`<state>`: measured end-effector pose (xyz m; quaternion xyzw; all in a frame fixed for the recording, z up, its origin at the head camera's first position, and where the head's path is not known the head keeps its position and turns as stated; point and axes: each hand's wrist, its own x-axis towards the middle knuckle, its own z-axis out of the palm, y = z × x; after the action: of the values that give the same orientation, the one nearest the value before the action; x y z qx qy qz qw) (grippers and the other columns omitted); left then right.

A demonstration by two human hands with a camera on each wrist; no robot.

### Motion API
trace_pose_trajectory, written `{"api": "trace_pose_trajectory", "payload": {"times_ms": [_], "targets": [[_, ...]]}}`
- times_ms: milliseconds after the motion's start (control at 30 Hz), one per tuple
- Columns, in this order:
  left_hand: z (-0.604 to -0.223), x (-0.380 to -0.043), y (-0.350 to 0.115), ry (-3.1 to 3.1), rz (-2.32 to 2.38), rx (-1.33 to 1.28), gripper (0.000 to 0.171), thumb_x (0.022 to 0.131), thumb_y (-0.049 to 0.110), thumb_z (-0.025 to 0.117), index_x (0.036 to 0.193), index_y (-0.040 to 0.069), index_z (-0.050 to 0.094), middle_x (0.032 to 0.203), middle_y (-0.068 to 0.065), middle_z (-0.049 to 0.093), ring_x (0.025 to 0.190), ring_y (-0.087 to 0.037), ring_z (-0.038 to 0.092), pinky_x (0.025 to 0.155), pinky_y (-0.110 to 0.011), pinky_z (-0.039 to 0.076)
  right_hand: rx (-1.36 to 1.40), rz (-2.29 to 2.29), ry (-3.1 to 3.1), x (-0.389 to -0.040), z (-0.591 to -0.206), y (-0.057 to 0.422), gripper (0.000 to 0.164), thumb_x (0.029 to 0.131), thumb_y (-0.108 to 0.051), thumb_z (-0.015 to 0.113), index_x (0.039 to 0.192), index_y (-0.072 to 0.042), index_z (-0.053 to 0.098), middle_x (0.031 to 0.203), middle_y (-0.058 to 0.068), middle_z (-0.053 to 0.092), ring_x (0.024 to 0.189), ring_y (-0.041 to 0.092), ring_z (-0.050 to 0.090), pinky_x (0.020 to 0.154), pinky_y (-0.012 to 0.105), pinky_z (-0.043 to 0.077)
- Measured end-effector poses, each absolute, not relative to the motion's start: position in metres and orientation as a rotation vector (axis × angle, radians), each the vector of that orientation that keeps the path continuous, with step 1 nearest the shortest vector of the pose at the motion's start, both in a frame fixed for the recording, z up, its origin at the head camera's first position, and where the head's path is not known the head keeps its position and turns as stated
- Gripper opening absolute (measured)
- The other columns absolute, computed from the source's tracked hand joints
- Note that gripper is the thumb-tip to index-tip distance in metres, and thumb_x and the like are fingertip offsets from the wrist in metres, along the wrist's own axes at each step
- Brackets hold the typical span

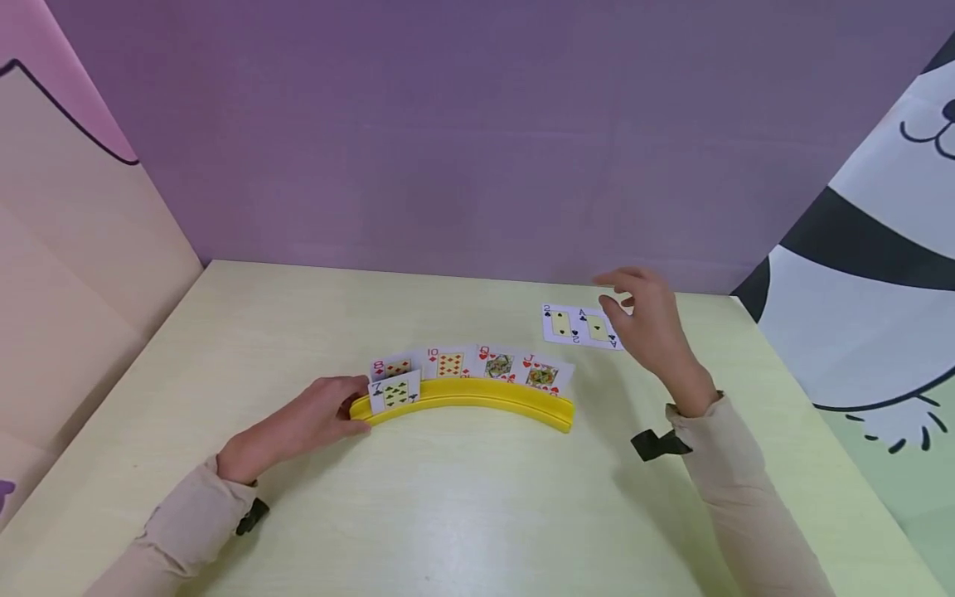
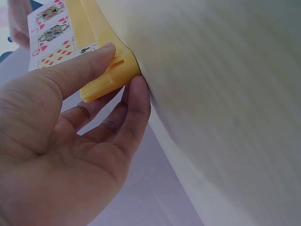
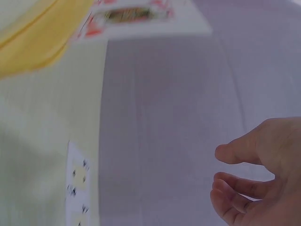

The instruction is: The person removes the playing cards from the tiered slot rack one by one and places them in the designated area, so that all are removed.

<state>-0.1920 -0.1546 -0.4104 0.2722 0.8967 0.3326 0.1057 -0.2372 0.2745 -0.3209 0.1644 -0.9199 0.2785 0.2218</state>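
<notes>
My left hand [image 1: 321, 410] grips the left end of a curved yellow card holder [image 1: 477, 392], its thumb [image 2: 96, 63] on one side and fingers on the other. Red playing cards stand in the back of the holder: an eight, a ten of diamonds [image 1: 451, 362], a queen [image 1: 497, 365] and a jack [image 1: 542, 376]. In front of the eight, partly covering it, is a seven of clubs [image 1: 395, 392]. My right hand [image 1: 647, 319] hovers at the right with bent fingers and nothing in them, over the edge of a black ace [image 1: 595, 326].
A black two [image 1: 559, 325] lies face up beside the ace on the pale table [image 1: 462, 497], behind the holder. A purple backdrop [image 1: 477, 149] rises at the table's far edge. Printed panels stand at both sides, one with a black-and-white figure [image 1: 880, 240].
</notes>
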Motion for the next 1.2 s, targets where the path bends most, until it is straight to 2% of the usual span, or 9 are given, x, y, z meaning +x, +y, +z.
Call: {"api": "trace_pose_trajectory", "payload": {"times_ms": [400,600,833,967,1200], "targets": [[-0.409,-0.191,-0.151,2.648,0.985,0.796,0.030,0.084,0.005,0.079,0.108,0.002,0.060,0.105,-0.008,0.065,0.085,-0.019,0.055,0.065,-0.024,0.045,0.691,0.799,-2.470,-0.209,-0.301,0.209,0.026,0.092,0.004,0.065,0.116,-0.005,0.071,0.118,0.013,0.063,0.102,0.029,0.056,0.082,0.043,0.051],[-0.410,-0.192,-0.151,2.645,0.987,0.797,0.030,0.084,0.005,0.079,0.106,0.003,0.060,0.104,-0.007,0.065,0.085,-0.019,0.055,0.065,-0.025,0.046,0.788,0.794,-2.463,-0.194,-0.297,0.179,0.025,0.093,0.001,0.065,0.116,-0.007,0.071,0.117,0.010,0.063,0.095,0.024,0.056,0.080,0.038,0.050],[-0.411,-0.195,-0.149,2.638,0.990,0.807,0.029,0.085,0.006,0.078,0.107,0.003,0.060,0.105,-0.007,0.065,0.084,-0.018,0.055,0.065,-0.025,0.046,0.967,0.762,-2.466,-0.179,-0.304,0.144,0.025,0.092,0.001,0.067,0.115,-0.008,0.069,0.116,0.006,0.064,0.108,0.021,0.055,0.083,0.033,0.052],[-0.412,-0.196,-0.147,2.643,0.980,0.821,0.028,0.085,0.006,0.078,0.106,0.003,0.060,0.104,-0.007,0.065,0.083,-0.018,0.055,0.063,-0.024,0.045,1.030,0.735,-2.493,-0.174,-0.309,0.127,0.023,0.091,0.002,0.067,0.113,-0.007,0.070,0.114,0.004,0.064,0.109,0.019,0.056,0.085,0.030,0.053],[-0.412,-0.198,-0.146,2.640,0.983,0.820,0.033,0.084,0.007,0.079,0.110,0.002,0.061,0.108,-0.008,0.065,0.087,-0.019,0.056,0.067,-0.025,0.047,1.078,0.668,-2.574,-0.170,-0.321,0.107,0.021,0.092,0.000,0.067,0.111,-0.009,0.071,0.115,0.002,0.064,0.110,0.017,0.055,0.090,0.028,0.052]]}}
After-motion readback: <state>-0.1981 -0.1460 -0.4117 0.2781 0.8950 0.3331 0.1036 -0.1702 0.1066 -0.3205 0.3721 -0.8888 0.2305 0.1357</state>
